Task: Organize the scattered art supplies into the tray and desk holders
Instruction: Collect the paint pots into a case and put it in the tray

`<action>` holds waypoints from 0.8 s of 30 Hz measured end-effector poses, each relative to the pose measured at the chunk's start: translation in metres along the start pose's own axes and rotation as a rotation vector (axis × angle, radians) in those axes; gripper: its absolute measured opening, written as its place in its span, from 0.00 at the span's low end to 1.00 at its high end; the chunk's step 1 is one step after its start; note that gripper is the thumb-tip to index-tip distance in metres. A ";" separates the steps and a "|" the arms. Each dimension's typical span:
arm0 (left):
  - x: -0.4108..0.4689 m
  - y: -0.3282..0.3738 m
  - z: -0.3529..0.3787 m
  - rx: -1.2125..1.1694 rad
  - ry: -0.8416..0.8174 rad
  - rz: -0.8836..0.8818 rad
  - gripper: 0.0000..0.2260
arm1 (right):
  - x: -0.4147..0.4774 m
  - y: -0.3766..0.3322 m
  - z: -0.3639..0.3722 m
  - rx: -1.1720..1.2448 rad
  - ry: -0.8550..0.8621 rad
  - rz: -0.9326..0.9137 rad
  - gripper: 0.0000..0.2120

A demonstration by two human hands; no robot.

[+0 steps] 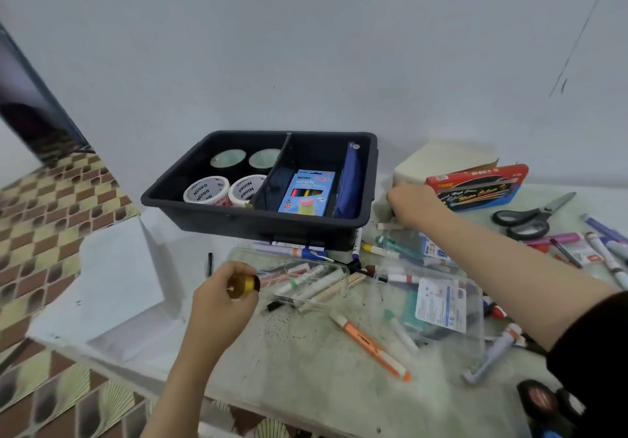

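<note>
While the left hand (224, 296) curls round a small amber tape roll (244, 285) just in front of the black tray (217, 215), the right hand (413, 205) reaches to the tray's right, against a cream holder (438, 162); whether it grips anything I cannot tell. The roll looks light, stiff and smooth, so a pinch across its outer rim should serve. It likely belongs in the tray's left compartment beside the other tape rolls (203, 190).

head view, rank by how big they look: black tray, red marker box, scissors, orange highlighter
1. black tray
2. red marker box
3. scissors and orange highlighter: similar length, highlighter nearer the camera, so not ranked
</note>
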State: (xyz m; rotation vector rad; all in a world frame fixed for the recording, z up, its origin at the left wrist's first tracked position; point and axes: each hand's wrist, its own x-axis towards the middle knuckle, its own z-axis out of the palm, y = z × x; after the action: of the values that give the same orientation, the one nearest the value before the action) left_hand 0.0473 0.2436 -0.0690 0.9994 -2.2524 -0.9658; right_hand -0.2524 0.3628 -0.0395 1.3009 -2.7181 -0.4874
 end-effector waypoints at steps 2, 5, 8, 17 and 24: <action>0.000 0.010 0.002 -0.115 0.009 -0.021 0.12 | -0.001 0.002 -0.001 0.032 0.025 -0.013 0.11; -0.001 0.026 0.008 -0.279 -0.003 -0.088 0.10 | -0.012 0.005 -0.002 0.185 0.146 -0.015 0.09; -0.005 0.039 0.015 -0.495 -0.066 -0.206 0.04 | -0.040 0.009 -0.005 0.507 0.225 0.042 0.05; -0.039 0.075 0.057 -0.731 -0.286 -0.320 0.09 | -0.154 0.042 0.023 1.997 -0.045 0.538 0.14; -0.084 0.118 0.112 -0.877 -0.532 -0.316 0.08 | -0.253 0.086 0.052 1.719 0.300 0.669 0.05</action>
State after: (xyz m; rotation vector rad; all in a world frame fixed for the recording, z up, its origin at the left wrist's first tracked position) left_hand -0.0262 0.4106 -0.0617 0.7288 -1.6790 -2.2995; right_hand -0.1673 0.6212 -0.0465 0.1721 -2.6159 2.1620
